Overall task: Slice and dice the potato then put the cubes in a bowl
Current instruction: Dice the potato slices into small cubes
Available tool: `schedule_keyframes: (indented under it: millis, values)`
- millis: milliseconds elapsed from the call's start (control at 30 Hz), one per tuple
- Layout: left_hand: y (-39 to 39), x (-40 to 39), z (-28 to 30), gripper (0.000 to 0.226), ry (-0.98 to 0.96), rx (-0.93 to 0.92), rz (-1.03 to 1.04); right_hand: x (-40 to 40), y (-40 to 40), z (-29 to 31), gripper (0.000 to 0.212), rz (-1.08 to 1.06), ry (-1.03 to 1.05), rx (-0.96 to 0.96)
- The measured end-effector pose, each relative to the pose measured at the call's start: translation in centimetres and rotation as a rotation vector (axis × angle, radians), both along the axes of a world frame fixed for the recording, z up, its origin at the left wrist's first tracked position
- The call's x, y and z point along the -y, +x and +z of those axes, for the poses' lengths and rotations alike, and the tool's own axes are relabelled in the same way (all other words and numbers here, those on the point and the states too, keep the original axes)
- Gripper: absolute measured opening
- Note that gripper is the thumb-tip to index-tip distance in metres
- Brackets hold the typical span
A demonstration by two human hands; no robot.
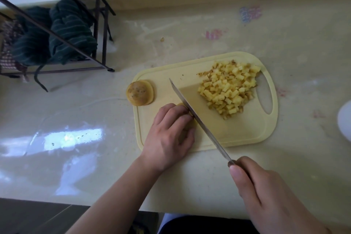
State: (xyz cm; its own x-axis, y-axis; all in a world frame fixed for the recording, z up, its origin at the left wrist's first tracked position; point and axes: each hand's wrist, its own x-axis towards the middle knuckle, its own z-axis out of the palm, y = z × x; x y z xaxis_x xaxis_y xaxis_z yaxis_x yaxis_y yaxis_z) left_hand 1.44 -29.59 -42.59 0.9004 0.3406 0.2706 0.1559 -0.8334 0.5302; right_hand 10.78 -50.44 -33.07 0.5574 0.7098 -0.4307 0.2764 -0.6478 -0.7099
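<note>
Potato cubes (pixel 228 88) were already piled on the board (pixel 247 135), while one piece (pixel 181 105) was held by the left hand (pixel 171 135) and the knife (pixel 197 118) gripped by the right hand (pixel 266 195).

Left hand (pixel 171 135) seemingly curled; right hand (pixel 266 195) gripping.

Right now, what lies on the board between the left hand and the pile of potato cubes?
In the head view, the knife blade and then bare cutting board lie between the left hand and the potato cubes.
</note>
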Motion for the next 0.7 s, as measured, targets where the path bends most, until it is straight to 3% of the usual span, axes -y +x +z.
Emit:
schedule_keyframes:
  millis: [167, 367, 567, 700]
  values:
    - [0.2, 0.0, 0.0, 0.021, -0.009, 0.008, 0.002, 1.7, -0.4, 0.7, 0.066, -0.036, -0.082, -0.02]
    - [0.2, 0.0, 0.0, 0.022, -0.007, 0.005, -0.009, -2.0, 0.7, -0.8, 0.046, 0.053, -0.011, 0.055]
    - [0.2, 0.0, 0.2, 0.023, -0.001, -0.006, -0.006, -3.0, 0.0, -1.3, 0.044, 0.095, -0.005, 0.145]
    - [0.0, -0.1, 0.2, 0.02, -0.021, 0.003, 0.002, -2.7, -0.2, -1.0, 0.042, 0.041, 0.03, 0.082]
